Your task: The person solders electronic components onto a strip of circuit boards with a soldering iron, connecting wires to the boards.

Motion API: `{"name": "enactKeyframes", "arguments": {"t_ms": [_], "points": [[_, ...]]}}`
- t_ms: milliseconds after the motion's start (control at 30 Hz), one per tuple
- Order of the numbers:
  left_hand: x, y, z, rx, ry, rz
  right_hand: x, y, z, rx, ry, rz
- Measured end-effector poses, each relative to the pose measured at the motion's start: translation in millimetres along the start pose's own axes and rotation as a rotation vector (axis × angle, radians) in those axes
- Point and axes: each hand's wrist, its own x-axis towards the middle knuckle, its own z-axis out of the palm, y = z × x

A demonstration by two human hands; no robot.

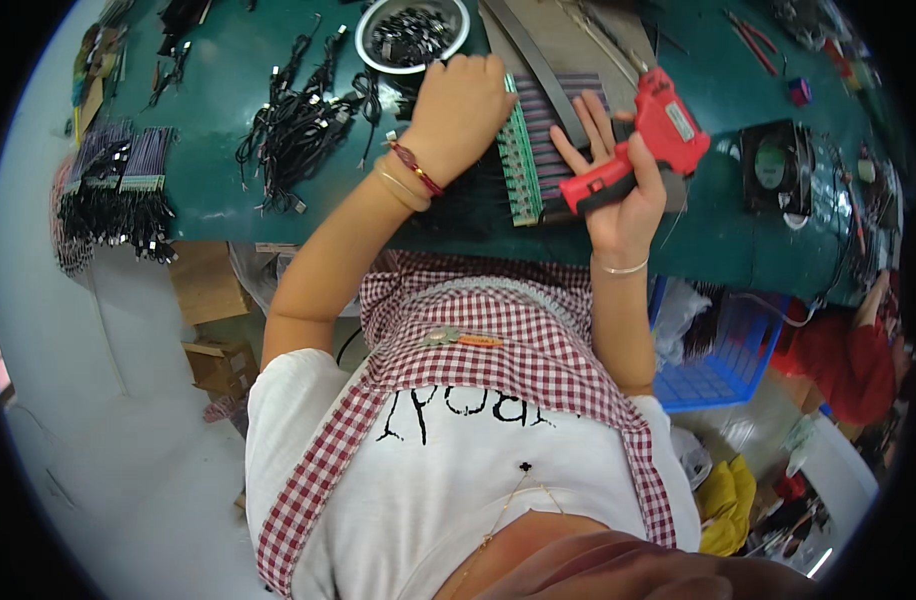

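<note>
My left hand (460, 112) is closed, its fingers curled at the upper end of a green strip of small circuit boards (519, 165); what is between the fingertips is hidden. Purple and grey strips (550, 150) run to the right from the boards, with a flat metal bar (538, 62) lying across them. A red soldering gun (670, 122) with a black trigger rests across the palm of my right hand (621, 190). The thumb hooks over its handle while the other fingers stretch out. Its thin metal front points toward the far side of the table.
Black cables (303, 135) lie in a heap left of my hands, near a metal bowl (364, 50) of black connectors. Bundled cables with boards (128, 205) hang over the left edge. To the right are a black round-centred device (775, 168) and red-handled pliers (753, 45). A blue crate (723, 375) stands below.
</note>
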Motion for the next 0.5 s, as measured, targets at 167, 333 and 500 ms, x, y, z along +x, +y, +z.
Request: {"name": "enactKeyframes", "arguments": {"t_ms": [167,333,500], "points": [[2.8,-0.7,-3.6,-0.116,0.024,-0.067,-2.1,-11.9,4.3,-0.079,-0.004,-0.003],[2.5,5.0,-29.2,-0.090,0.079,-0.073,13.1,-35.8,14.7,-0.117,-0.038,0.026],[-20.2,8.4,-65.8,-0.310,0.131,-0.021,38.8,-57.3,5.7,-0.205,-0.049,0.170]]}}
